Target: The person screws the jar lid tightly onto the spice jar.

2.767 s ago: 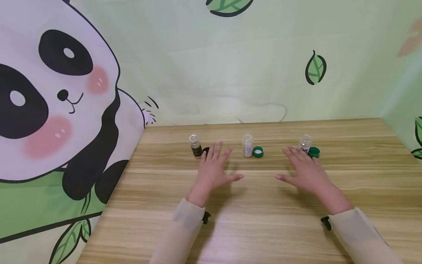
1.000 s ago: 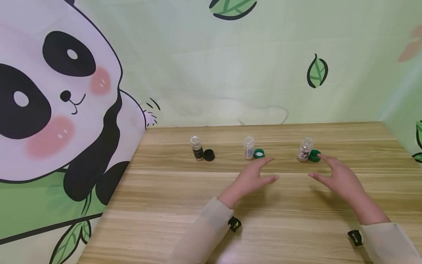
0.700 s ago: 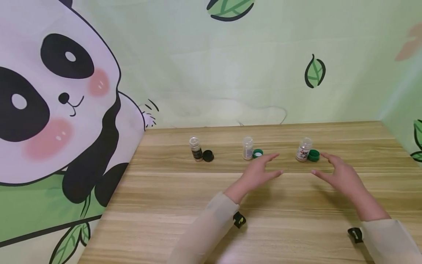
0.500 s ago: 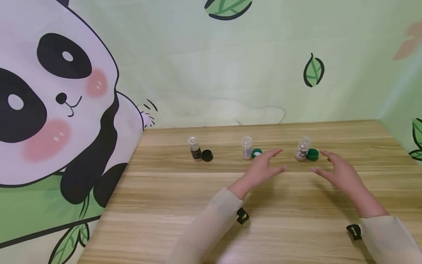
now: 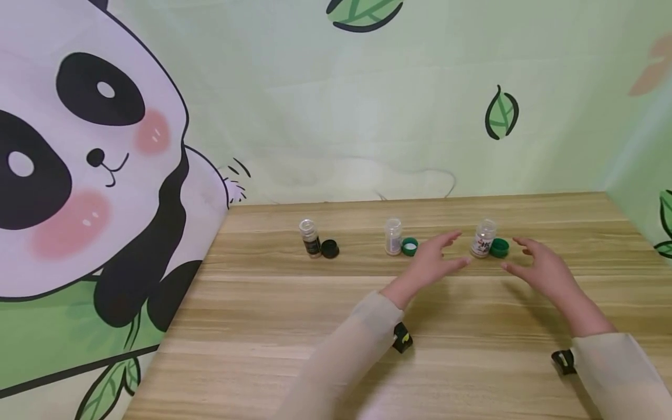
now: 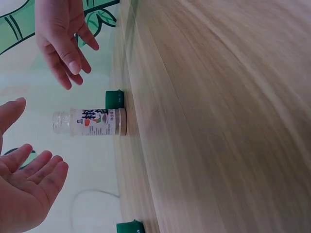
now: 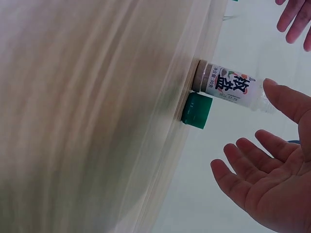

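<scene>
A clear seasoning jar (image 5: pixel 483 239) with a printed white label stands uncapped at the right of the table. Its green cap (image 5: pixel 499 248) lies against its right side. My left hand (image 5: pixel 427 263) hovers just left of the jar, fingers extended and thumb apart, holding nothing. On the other side, my right hand (image 5: pixel 547 274) is in the air right of the cap, fingers loosely spread and not touching it. In the left wrist view the jar (image 6: pixel 95 122) sits between both hands. The right wrist view shows the label on the jar (image 7: pixel 233 86) beside the green cap (image 7: pixel 197 110).
Another clear jar (image 5: pixel 393 237) stands mid-table with a green cap (image 5: pixel 410 246) beside it, white inside facing up. Farther left, a dark-labelled jar (image 5: pixel 310 239) stands next to a black cap (image 5: pixel 329 249). A panda-print backdrop rises behind the wooden table (image 5: pixel 252 315).
From near the dark-labelled jar, my left hand has moved right, up to the rightmost jar. My right hand has shifted right, off the front of that jar. Jars and caps stay put.
</scene>
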A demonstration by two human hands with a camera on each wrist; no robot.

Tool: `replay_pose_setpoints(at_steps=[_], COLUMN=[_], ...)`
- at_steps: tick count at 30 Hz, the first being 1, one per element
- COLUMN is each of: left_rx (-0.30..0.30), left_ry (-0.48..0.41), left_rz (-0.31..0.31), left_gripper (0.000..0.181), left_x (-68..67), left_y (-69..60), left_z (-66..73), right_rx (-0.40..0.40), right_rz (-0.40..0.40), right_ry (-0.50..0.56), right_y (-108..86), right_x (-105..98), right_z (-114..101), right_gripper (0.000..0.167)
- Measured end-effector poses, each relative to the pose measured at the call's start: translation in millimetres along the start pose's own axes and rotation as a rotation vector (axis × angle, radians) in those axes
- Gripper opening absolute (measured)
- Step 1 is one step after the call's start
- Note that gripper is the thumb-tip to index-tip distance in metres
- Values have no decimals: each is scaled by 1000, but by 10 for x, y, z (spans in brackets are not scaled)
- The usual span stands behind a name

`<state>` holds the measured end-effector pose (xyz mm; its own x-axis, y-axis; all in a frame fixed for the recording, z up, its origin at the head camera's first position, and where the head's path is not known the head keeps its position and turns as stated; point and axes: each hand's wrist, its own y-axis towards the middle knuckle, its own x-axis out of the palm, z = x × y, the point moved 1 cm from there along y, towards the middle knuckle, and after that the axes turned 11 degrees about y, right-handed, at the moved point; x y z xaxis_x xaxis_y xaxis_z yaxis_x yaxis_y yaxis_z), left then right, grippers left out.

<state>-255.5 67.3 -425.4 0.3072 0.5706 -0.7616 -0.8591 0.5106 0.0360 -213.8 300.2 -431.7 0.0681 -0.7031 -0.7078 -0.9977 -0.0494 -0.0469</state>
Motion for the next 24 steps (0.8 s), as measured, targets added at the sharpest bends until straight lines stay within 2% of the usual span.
replay_pose_setpoints(at_steps=[6, 15, 24], left_rx=[-30, -75, -110], left_ry=[-13, -45, -91], left_rz=[10, 36, 48], left_gripper=[64, 62, 66], left_x=[60, 119, 192], left_y=[89, 203, 289], left_z=[66, 148, 121], right_rx=[-7, 31, 41], right_rz=[5, -24, -42], right_ry=[0, 0, 16], right_y=[49, 124, 229], right_x=[-32, -78, -83], right_z=[15, 18, 59], right_gripper=[71, 74, 75])
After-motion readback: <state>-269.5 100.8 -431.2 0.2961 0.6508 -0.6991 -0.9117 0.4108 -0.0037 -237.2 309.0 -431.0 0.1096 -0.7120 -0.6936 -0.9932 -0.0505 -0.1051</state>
